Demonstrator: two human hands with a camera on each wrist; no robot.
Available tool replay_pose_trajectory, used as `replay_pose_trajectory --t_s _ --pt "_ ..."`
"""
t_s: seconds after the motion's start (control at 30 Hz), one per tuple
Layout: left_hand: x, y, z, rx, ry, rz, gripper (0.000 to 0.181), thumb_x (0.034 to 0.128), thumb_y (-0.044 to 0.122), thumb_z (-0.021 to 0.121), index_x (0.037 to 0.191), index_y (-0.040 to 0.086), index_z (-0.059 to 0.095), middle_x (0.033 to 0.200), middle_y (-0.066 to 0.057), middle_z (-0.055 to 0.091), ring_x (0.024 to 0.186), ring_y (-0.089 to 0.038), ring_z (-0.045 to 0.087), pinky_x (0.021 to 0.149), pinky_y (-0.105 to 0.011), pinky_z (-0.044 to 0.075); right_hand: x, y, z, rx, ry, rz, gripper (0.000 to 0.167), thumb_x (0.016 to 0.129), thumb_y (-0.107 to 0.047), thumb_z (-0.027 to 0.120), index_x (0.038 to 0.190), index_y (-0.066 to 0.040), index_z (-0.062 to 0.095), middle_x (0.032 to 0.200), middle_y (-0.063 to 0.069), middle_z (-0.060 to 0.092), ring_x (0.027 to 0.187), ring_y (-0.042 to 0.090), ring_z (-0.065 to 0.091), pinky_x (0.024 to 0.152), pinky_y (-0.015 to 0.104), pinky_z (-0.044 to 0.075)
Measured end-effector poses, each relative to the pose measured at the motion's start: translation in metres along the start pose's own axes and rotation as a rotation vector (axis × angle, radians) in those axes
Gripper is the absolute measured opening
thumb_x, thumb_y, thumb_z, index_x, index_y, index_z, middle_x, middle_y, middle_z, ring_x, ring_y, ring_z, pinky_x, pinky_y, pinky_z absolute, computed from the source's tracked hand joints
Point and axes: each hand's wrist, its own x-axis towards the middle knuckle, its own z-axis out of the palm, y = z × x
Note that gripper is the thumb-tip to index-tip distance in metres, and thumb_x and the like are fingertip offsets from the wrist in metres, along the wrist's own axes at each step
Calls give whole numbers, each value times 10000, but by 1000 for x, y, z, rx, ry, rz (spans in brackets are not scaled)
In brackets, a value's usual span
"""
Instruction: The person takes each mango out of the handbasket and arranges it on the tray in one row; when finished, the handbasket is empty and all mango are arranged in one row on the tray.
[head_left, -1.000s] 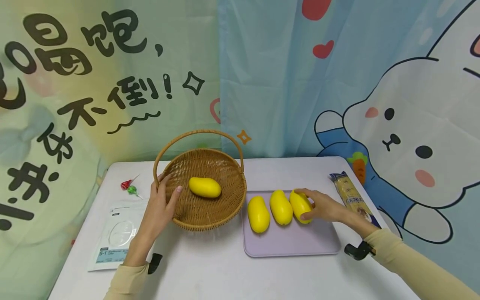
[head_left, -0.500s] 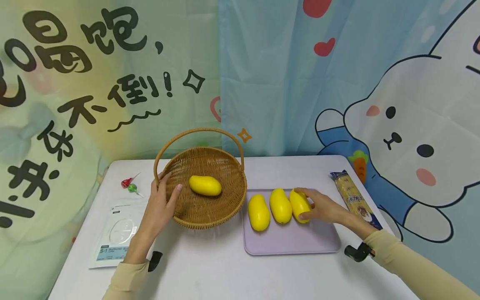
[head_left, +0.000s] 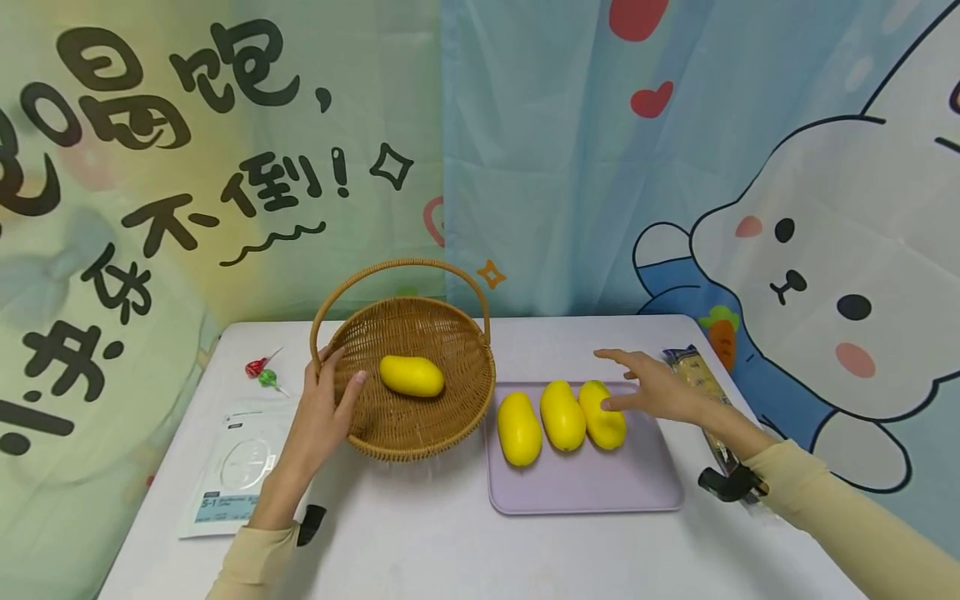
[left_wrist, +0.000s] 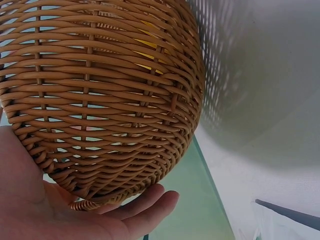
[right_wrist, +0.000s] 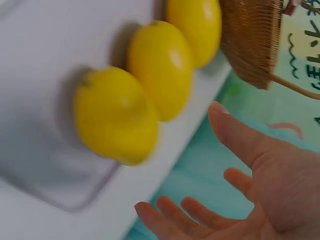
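My left hand (head_left: 322, 417) holds the left rim of a round brown wicker basket (head_left: 465, 392) with an arched handle, thumb on the inner side and fingers outside. The basket is tilted toward me. One smooth oblong yellow fruit (head_left: 412, 376) lies in it. On a lilac tray (head_left: 585, 492) three similar fruits stand in a row: the left fruit (head_left: 519, 429), the middle fruit (head_left: 562, 416) and the right fruit (head_left: 604, 417). My right hand (head_left: 656, 387) hovers by the right one, fingers spread; the right wrist view shows it apart from the fruit (right_wrist: 115, 115).
Left on the white table (head_left: 405, 533) lie a red lollipop (head_left: 255, 367), a green lollipop (head_left: 267, 378) and a white-and-blue packet (head_left: 236, 467). A gold-and-blue packet (head_left: 693, 371) is partly behind my right arm. A printed curtain (head_left: 525, 167) hangs behind.
My right hand has let go of the right yellow fruit and moved up and right, its fingers opening. The fruit stays on the tray. My left hand keeps its place on the basket.
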Motion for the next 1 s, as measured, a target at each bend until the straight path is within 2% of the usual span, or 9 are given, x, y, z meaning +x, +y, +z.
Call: replay_pose_trajectory --t_s 0.13,0.27,0.43,0.57,0.67,0.8,1.0 --pt "0 0 0 -2 -5 -3 702 1061 512 440 1596 91 269 1659 -234 140 1467 -498 308 1143 -688 300 3 -23 -27 -20 -1 -90 727 913 -291 772 1522 -83 435 1522 264 439 1228 469 572 910 529 574" --pt "0 1 0 -4 -9 0 700 1062 512 435 1600 99 261 1660 -232 135 1468 -499 305 1138 -695 298 11 -56 -51 -54 -25 -161 685 915 -294 770 1508 -127 471 1512 209 472 1241 395 587 947 517 560" --pt "1 1 -1 -5 -10 -1 696 1063 509 432 1600 100 260 1665 -223 132 1459 -509 315 1124 -709 305 28 -105 -65 -90 -83 -226 659 913 -297 773 1501 -185 495 1497 122 514 1256 315 570 996 528 526" --pt "1 0 -1 -11 -9 0 696 1063 509 434 1600 102 260 1668 -215 132 1426 -507 372 1103 -702 344 46 -141 -67 -94 -168 -297 666 918 -314 768 1514 -228 483 1535 48 490 1314 275 533 1022 495 514" --pt "2 -2 -1 -13 -6 4 694 1064 505 432 1599 97 260 1665 -222 136 1421 -509 378 1102 -701 347 63 -165 -63 -121 -223 -356 655 930 -353 749 1518 -260 474 1553 -5 472 1392 246 476 1092 478 463" --pt "2 -3 -1 -9 -9 -2 705 1062 520 423 1601 96 256 1664 -230 134 1454 -512 323 1123 -707 309 87 -192 -53 -181 -257 -433 640 942 -377 731 1516 -271 469 1567 -41 455 1452 211 413 1167 469 381" --pt "1 -2 0 -9 -14 -7 723 1057 544 410 1606 105 243 1666 -230 123 1458 -492 330 1131 -685 324 119 -222 -34 -230 -299 -508 651 943 -323 740 1525 -240 460 1565 -15 455 1465 209 388 1185 440 363"
